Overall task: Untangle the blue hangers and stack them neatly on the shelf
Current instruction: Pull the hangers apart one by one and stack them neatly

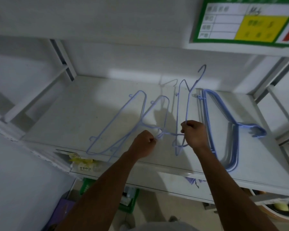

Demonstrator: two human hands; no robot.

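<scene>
Thin blue wire hangers lie on a white shelf [77,114]. Two tangled hangers [117,120] rest flat at the left, their hooks meeting near the middle. My left hand [144,141] pinches those hooks where they cross. My right hand [193,133] grips another blue hanger [188,104] and holds it tilted up off the shelf, its hook pointing toward the back wall. At the right lies a neat stack of blue hangers [223,124], hooks pointing right.
An upper shelf with a green and yellow label [244,22] overhangs at top right. White uprights [63,60] frame the shelf sides. Below the front edge sit yellow tags [80,161], a green crate [88,185] and a bowl [284,212].
</scene>
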